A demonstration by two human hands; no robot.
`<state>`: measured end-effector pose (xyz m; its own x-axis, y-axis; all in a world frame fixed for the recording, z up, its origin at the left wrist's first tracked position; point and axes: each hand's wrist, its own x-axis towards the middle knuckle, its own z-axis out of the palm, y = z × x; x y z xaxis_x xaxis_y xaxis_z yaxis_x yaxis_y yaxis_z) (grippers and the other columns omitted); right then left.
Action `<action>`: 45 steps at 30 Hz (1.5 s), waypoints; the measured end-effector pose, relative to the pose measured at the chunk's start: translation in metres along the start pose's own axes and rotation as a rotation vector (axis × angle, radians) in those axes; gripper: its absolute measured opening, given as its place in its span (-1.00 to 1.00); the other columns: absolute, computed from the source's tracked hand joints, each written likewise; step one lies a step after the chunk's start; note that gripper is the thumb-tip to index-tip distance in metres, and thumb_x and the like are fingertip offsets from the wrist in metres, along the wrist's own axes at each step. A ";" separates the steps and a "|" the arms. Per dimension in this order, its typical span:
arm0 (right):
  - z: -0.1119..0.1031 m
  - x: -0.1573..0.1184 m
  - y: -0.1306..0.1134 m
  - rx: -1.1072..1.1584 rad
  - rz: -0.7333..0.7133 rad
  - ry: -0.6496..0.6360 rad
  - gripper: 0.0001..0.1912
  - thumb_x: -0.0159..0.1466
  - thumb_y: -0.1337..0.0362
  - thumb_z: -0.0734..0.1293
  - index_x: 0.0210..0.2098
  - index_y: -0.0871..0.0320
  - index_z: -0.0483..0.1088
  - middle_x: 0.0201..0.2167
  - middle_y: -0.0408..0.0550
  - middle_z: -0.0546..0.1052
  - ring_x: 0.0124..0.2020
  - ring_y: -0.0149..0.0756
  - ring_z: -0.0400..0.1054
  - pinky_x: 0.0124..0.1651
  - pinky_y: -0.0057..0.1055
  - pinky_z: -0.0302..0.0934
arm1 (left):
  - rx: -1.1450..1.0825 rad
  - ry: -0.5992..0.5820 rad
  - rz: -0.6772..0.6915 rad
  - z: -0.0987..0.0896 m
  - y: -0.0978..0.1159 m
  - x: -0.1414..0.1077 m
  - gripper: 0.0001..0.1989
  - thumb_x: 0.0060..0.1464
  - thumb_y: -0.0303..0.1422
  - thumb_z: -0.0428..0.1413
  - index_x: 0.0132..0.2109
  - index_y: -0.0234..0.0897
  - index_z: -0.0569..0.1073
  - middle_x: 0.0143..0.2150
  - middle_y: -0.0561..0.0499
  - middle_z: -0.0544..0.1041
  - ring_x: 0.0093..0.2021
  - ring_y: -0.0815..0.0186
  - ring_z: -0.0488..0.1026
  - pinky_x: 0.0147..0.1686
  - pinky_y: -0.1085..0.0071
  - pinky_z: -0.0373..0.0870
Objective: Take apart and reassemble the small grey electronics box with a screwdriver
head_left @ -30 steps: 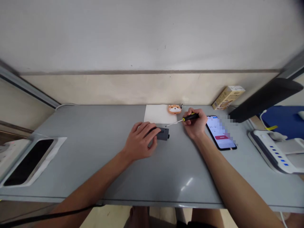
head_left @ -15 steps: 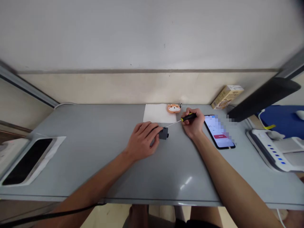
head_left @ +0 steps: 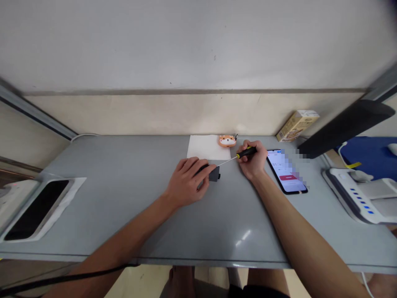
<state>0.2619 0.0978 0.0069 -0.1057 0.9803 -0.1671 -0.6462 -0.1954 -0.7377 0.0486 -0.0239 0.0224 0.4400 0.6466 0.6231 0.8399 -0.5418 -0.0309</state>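
Note:
A small dark grey block-shaped part [head_left: 214, 174] lies on the grey table, its left side covered by my fingers. My left hand [head_left: 188, 182] is closed around it, with the index finger stretched over its top. Held in my right hand [head_left: 252, 161] is a screwdriver [head_left: 247, 152] with a black and yellow handle. Its thin shaft points left and down, and the tip meets the block's upper edge near my left index fingertip. Whether the tip sits in a screw or slot is too small to tell.
Behind my hands lie a white paper sheet [head_left: 203, 147] and an orange animal-faced case [head_left: 227, 141]. Right of my right hand is a lit phone [head_left: 287, 174], then a power strip [head_left: 344, 194], a carton [head_left: 297, 125] and a black post [head_left: 344, 130]. A dark phone [head_left: 39, 209] lies far left.
My left index finger has shifted slightly right over the top of the block. My right hand and the screwdriver stay nearly where they were.

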 end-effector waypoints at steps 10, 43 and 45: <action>-0.007 0.001 -0.008 0.149 0.038 -0.006 -0.86 0.06 0.23 0.26 -0.55 0.12 0.21 -0.66 -0.29 0.14 -0.71 -0.53 -0.09 -0.68 -0.50 -0.16 | -0.012 -0.045 0.055 0.002 -0.002 0.000 -0.59 0.24 -0.48 0.12 0.21 -0.16 0.47 0.07 -0.03 0.63 0.03 0.15 0.48 0.05 0.18 0.37; 0.031 -0.081 -0.022 -1.066 -0.700 -0.534 -0.79 0.09 0.41 0.20 -0.66 0.13 0.22 -0.71 -0.21 0.27 -0.63 -0.46 0.07 -0.51 -0.38 -0.09 | -0.513 -0.317 -0.687 0.011 -0.033 -0.008 -0.66 0.29 -0.13 0.09 0.01 -0.21 0.60 -0.14 -0.06 0.64 -0.18 0.20 0.57 -0.12 0.24 0.51; 0.031 -0.078 -0.018 -1.099 -0.801 -0.540 -0.80 0.07 0.40 0.20 -0.66 0.13 0.16 -0.71 -0.23 0.21 -0.63 -0.47 0.00 -0.50 -0.39 -0.11 | -0.492 -0.304 -0.679 0.011 -0.031 -0.009 -0.66 0.30 -0.14 0.07 0.02 -0.22 0.58 -0.12 -0.06 0.64 -0.16 0.19 0.56 -0.10 0.23 0.50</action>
<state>0.2582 0.0256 0.0541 -0.4275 0.6793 0.5965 0.1967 0.7139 -0.6720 0.0225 -0.0065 0.0090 0.0209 0.9887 0.1488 0.7496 -0.1140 0.6520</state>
